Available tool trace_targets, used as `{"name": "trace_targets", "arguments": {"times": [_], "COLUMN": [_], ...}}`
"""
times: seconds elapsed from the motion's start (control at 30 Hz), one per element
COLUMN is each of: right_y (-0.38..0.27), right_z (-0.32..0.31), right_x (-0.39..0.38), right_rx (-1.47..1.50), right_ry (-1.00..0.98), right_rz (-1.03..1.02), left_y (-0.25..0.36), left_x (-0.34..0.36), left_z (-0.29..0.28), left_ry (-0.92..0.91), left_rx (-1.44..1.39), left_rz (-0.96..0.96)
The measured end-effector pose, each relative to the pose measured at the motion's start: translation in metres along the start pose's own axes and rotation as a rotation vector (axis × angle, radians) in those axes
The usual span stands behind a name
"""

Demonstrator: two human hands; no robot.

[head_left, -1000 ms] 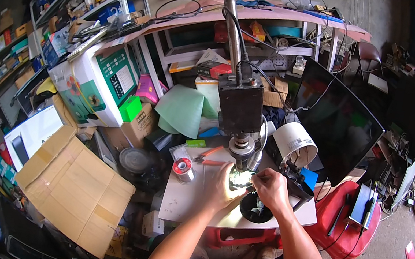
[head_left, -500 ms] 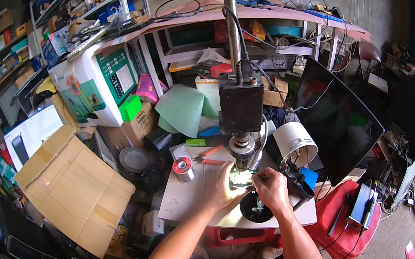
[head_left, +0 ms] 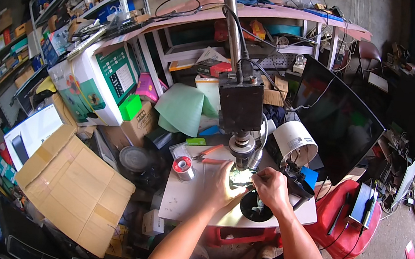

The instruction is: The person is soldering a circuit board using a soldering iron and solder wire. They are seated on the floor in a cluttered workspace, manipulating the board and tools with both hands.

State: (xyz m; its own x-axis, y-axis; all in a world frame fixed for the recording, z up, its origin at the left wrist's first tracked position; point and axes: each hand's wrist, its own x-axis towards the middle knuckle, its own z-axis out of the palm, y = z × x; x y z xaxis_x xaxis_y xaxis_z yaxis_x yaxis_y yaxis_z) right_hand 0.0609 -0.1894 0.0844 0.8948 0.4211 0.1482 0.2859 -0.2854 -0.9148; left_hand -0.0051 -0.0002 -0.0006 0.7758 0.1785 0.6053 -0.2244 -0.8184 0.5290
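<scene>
My left hand [head_left: 221,187] grips a small, brightly lit piece [head_left: 240,177] by its left side. Glare washes out its surface, so I cannot tell its kind. Against the right side of that piece, my right hand [head_left: 271,188] is closed in a pinch; whatever its fingertips hold is hidden. Just above sits the lower end of a microscope camera [head_left: 242,104] on a metal post. A round black container [head_left: 256,207] is below the right hand on the white tabletop [head_left: 181,201]. To the left are a solder spool [head_left: 183,169] and orange-handled pliers [head_left: 210,151].
A white cylindrical shade [head_left: 296,142] and a dark monitor [head_left: 336,120] stand behind to the right. On the red stool [head_left: 336,226] lies a blue-grey device [head_left: 362,205] with cables. A large cardboard piece [head_left: 80,185] leans at the left, near crowded shelves.
</scene>
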Motion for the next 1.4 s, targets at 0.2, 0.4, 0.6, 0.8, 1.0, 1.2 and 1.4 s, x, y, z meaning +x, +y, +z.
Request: {"name": "trace_targets", "arguments": {"times": [0.2,0.4,0.6,0.8,1.0,1.2,1.4], "right_y": [0.005,0.016,0.014,0.002,0.007,0.0,-0.001], "right_z": [0.002,0.005,0.005,0.003,0.0,0.001,-0.001], "right_x": [0.001,0.004,0.004,0.003,-0.002,-0.008,-0.01], "right_rx": [-0.01,-0.052,-0.043,-0.037,0.018,0.053,0.075], "right_ry": [0.011,0.039,0.046,0.037,0.05,0.05,0.066], "right_rz": [-0.017,-0.099,-0.115,-0.085,-0.079,-0.052,-0.016], "left_y": [0.0,0.005,0.005,0.0,0.008,0.0,0.006], "left_x": [0.0,-0.001,0.001,-0.002,0.002,-0.001,0.003], "left_z": [0.0,-0.001,-0.001,0.002,0.002,0.002,0.0], "left_ry": [-0.008,0.013,0.013,0.073,0.059,0.077,0.06], "left_rx": [-0.004,0.007,0.017,0.004,-0.012,0.001,-0.038], "left_rz": [-0.025,-0.011,-0.019,0.025,-0.015,0.022,-0.014]}}
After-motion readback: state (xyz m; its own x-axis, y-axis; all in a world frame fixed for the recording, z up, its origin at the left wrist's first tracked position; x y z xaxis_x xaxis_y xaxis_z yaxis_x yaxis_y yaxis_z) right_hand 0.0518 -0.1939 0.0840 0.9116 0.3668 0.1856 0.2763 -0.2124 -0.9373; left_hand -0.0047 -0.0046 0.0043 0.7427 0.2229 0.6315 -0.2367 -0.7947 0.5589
